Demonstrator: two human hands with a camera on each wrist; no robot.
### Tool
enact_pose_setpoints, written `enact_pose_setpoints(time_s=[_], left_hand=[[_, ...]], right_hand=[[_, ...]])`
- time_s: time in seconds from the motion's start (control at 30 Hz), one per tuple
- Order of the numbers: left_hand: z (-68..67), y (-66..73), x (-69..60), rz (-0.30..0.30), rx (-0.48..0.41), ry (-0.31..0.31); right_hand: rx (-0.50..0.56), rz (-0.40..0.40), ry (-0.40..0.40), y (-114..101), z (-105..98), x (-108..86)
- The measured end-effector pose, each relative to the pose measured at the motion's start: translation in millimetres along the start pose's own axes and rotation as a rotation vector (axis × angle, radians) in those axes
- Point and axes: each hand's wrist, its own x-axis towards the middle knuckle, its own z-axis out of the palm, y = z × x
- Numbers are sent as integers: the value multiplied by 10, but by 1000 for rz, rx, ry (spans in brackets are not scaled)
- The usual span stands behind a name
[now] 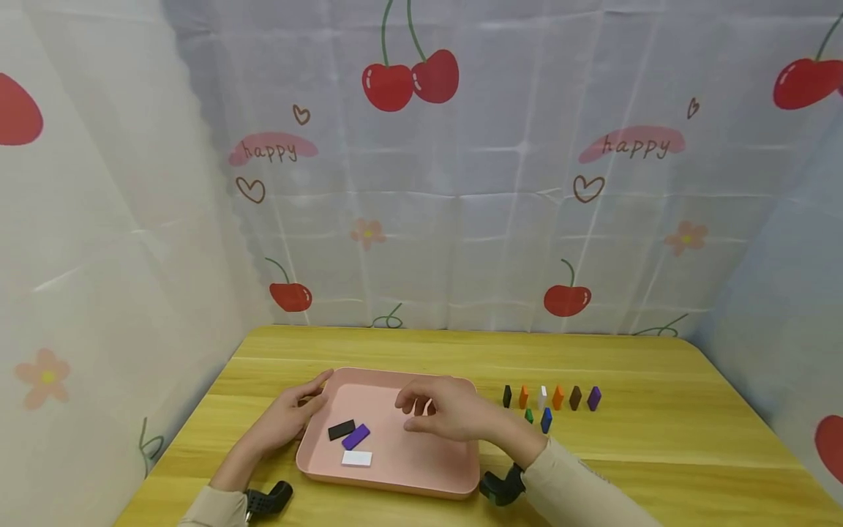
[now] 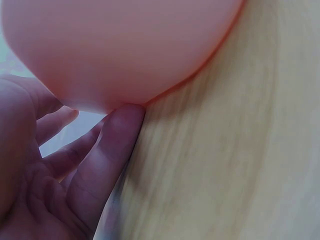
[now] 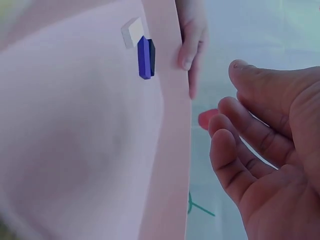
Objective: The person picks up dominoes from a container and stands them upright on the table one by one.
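Note:
A pink tray (image 1: 408, 479) lies on the table with a black block (image 1: 341, 430), a purple block (image 1: 356, 437) and a white block (image 1: 357, 459), flat and domino-shaped, in its left part. The purple one touches or nearly touches the black. My left hand (image 1: 290, 416) rests against the tray's left side, its fingertips touching the wall and rim; in the left wrist view one finger (image 2: 120, 130) meets the tray's lower edge. Above the right half of the tray hovers my right hand (image 1: 451, 410), fingers loosely bent, nothing between thumb and fingers in the right wrist view.
Right of the tray, several blocks stand upright in a row, among them a purple block (image 1: 594, 398) and a brown block (image 1: 576, 397). Nearer stand a green block (image 1: 529, 416) and a blue block (image 1: 546, 420). A printed curtain (image 1: 448, 256) hangs behind the wooden table (image 1: 658, 446).

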Motion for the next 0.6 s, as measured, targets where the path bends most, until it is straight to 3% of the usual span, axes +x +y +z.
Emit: enact_pose_setpoints(time_s=[0.23, 0.6], left_hand=[[-13, -5, 8, -2, 7, -1], [-11, 18, 14, -22, 14, 10]], right_hand=[[48, 17, -78, 30, 88, 315], [1, -36, -124, 177, 360, 629]])
